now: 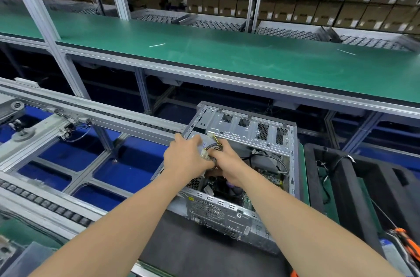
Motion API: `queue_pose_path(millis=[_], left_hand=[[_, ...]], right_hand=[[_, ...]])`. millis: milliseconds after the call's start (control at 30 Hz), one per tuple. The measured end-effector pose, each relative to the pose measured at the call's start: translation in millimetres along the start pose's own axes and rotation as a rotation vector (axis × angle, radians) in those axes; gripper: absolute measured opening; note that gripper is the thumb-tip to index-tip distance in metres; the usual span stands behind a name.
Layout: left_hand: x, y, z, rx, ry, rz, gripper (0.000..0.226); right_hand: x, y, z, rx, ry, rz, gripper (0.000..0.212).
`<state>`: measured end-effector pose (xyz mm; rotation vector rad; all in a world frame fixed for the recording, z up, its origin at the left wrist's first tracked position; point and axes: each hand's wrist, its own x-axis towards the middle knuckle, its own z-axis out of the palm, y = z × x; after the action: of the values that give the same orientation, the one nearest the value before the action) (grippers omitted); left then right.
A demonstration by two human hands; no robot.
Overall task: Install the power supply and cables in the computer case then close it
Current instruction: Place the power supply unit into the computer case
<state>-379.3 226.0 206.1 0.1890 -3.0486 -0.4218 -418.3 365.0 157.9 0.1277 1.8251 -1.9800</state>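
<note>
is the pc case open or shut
Open: the silver metal computer case has no top panel, and the left hand and right hand hold multicoloured cables inside.

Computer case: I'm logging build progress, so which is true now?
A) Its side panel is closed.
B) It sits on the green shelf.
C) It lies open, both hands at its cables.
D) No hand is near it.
C: the computer case lies open, and the left hand and right hand both hold the cable bundle over it.
</note>
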Motion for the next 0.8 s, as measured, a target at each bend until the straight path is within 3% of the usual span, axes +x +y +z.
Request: queue_pose_path(millis=[133, 200, 267, 367, 433, 533, 600, 700, 800], left_hand=[[1.4, 0.9, 3.4, 0.031, -0.016, 0.009, 0.073], [3.1, 0.9, 2.6, 0.047, -0.022, 0.033, 0.072], [5.4, 0.7, 1.2, 0.055, -0.042, 0.049, 0.073], [7.3, 2.6, 0.7, 0.095, -0.064, 0.062, 0.073], [8.1, 5.3, 0.5, 0.152, -0.068, 0.078, 0.072], [8.7, 5.5, 1.0, 0.21, -0.064, 0.105, 0.072], [7.9, 3.5, 2.0, 0.257, -0.026, 0.112, 0.07], [9.2, 0.3, 4.3, 0.379, 0.084, 0.177, 0.063], [17.5, -8.6, 6.8, 0.308, 0.097, 0.22, 0.053]], right_hand=[[4.4, 2.1, -1.4, -0.158, 0.091, -0.001, 0.046], [8.6, -2.4, -3.6, -0.276, 0.201, -0.023, 0.035], [13.1, -7.3, -7.6, -0.266, 0.295, 0.004, 0.021], [20.0, -8.7, -21.2, -0.244, 0.404, 0.11, 0.028], [19.4, -5.1, -30.4, -0.115, 0.465, 0.18, 0.028], [14.3, 4.3, -45.5, 0.263, 0.579, 0.285, 0.029], [11.4, 6.7, -52.9, 0.473, 0.565, 0.274, 0.034], [14.2, 10.7, -57.4, 0.658, 0.59, 0.283, 0.034], [14.1, 7.9, -52.1, 0.756, 0.596, 0.287, 0.025]])
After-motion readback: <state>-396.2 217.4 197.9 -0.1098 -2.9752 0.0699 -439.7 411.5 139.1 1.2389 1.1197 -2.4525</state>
